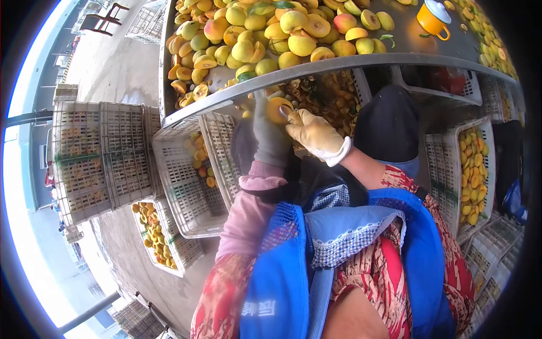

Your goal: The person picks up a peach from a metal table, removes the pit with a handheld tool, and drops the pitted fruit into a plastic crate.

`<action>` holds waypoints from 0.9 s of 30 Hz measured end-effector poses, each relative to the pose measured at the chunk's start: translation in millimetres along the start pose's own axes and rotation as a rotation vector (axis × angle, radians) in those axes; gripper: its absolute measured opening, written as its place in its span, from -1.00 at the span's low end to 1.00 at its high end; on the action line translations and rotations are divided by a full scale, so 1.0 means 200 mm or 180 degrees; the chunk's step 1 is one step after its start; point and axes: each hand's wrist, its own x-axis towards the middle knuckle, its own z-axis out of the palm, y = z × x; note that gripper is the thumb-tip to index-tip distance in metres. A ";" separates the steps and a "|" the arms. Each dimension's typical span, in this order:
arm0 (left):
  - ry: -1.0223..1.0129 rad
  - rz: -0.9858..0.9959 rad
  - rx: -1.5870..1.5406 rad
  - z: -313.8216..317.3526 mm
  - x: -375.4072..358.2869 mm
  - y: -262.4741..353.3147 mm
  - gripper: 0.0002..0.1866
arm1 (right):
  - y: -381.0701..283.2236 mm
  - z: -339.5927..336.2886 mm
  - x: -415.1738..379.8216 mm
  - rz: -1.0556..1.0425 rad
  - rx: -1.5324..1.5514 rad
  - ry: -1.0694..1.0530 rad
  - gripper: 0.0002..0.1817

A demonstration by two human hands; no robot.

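Observation:
My left hand, in a grey glove, is closed around a yellow peach half with its cut face turned toward my right hand. My right hand, in a cream glove with a white cuff, grips a small pitting tool with a curved metal end, which touches the cut face of the peach. Its handle is mostly hidden by my fingers. Both hands are just below the metal table edge, above a crate of peach scraps and pits.
Halved peaches are heaped on the metal table, with a yellow enamel mug at the right. White plastic crates stand at the left, some stacked. Another crate of peach halves is to my right.

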 end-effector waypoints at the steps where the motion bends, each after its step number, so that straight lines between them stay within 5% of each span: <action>1: 0.0003 -0.0041 -0.0037 0.00 0.00 0.00 -0.56 | 0.03 0.02 0.01 -0.0088 -0.0236 -0.0008 -0.57; 4: 0.0050 0.0034 0.0077 0.02 -0.01 -0.01 -0.57 | 0.04 0.02 0.03 -0.0412 -0.0827 -0.0029 -0.58; 12: 0.0486 0.0346 0.0385 0.01 0.04 -0.07 -0.56 | 0.12 0.01 0.07 -0.0584 -0.0404 -0.0515 -0.63; 16: 0.0315 -0.0171 0.0226 -0.03 0.09 -0.07 -0.55 | 0.02 -0.07 0.07 -0.0029 0.0183 -0.0603 -0.83; 20: 0.0531 -0.0099 0.0448 0.12 -0.01 -0.02 -0.58 | 0.13 -0.03 0.12 0.0452 0.0594 -0.1283 -0.81; 22: 0.0634 -0.0172 0.0648 0.18 -0.05 0.01 -0.59 | 0.01 -0.08 0.10 0.0557 0.0387 -0.1042 -0.78; 25: 0.0399 0.0097 0.0420 0.06 0.03 -0.04 -0.57 | -0.15 -0.20 0.07 0.1590 0.1319 -0.1502 -0.69; 27: 0.0333 0.0102 0.0568 -0.03 0.08 -0.08 -0.58 | -0.01 -0.11 0.10 0.0657 0.0380 -0.1287 -0.65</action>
